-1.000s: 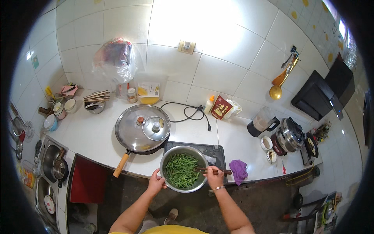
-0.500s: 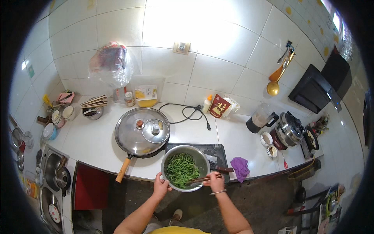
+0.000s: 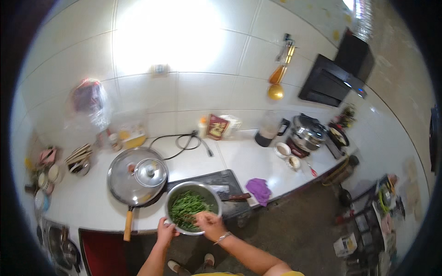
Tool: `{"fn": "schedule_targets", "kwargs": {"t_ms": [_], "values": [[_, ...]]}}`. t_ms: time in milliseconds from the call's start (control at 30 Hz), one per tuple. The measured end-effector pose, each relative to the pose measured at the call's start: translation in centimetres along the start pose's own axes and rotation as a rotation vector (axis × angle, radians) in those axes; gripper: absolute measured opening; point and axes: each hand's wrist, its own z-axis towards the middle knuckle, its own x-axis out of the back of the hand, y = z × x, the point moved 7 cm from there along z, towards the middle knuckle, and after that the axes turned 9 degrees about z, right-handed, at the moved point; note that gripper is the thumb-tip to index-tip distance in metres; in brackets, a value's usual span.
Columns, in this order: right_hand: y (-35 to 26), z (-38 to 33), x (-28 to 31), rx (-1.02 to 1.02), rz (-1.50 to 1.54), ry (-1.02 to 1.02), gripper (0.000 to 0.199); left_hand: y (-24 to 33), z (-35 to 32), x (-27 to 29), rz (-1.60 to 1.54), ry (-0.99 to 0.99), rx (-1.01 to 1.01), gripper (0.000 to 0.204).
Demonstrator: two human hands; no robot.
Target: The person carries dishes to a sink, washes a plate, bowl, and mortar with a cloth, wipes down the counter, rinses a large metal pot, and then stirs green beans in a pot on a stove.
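A steel bowl [image 3: 218, 198] of cut green beans [image 3: 189, 204] is at the counter's front edge, overlapping a black cutting board [image 3: 229, 179]. With fingers closed, my left hand [image 3: 166, 232] grips the bowl's left front rim. My right hand [image 3: 210, 225] reaches over the right front rim, its fingers closed around brown chopsticks [image 3: 188, 219]. Their lower ends are among the beans, and the grip is partly blurred. Right of the bowl, a cleaver [image 3: 238, 197] with a wooden handle lies on the board.
Left of the bowl stands a lidded pan [image 3: 120, 177], its wooden handle [image 3: 128, 225] jutting past the counter edge. A purple cloth [image 3: 258, 191] lies right of the board. Farther right are a blender jug [image 3: 267, 131], small bowls [image 3: 282, 149] and a steel cooker [image 3: 307, 132]. A black cable [image 3: 184, 142] lies behind.
My right hand has left the bowl's right rim and moved in over the beans with the chopsticks. The left hand still holds the rim. The whole view has swung to the right.
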Motion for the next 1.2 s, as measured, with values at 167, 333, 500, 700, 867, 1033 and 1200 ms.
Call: {"fn": "schedule_targets", "kwargs": {"t_ms": [167,333,500,700,867,1033,1200], "values": [[1.7,-0.2,-3.6,0.386,-0.634,-0.115,0.017,-1.0,1.6,-0.4,0.03,-0.022,-0.018,0.026],[-0.5,0.0,0.7,0.394,-0.537,0.13,0.019,-1.8,2.2,-0.6,0.037,-0.041,-0.021,0.024],[-3.1,0.9,4.6,0.278,-0.329,0.228,0.017,-1.4,2.0,-0.2,0.022,-0.049,-0.008,0.024],[2.6,6.6,8.5,-0.048,-0.356,0.33,0.04,-0.6,1.1,-0.9,0.047,-0.093,-0.004,0.024],[3.5,6.2,3.8,-0.078,-0.097,0.093,0.024,-0.8,1.5,-0.9,0.039,-0.075,0.015,0.023],[-4.6,2.9,2.7,0.059,-0.332,-0.04,0.018,-0.8,1.4,-0.3,-0.006,-0.063,-0.018,0.023],[-3.9,-0.2,0.2,0.016,-0.289,-0.187,0.014,-0.8,1.2,-1.1,0.011,-0.054,0.005,0.025]]}}
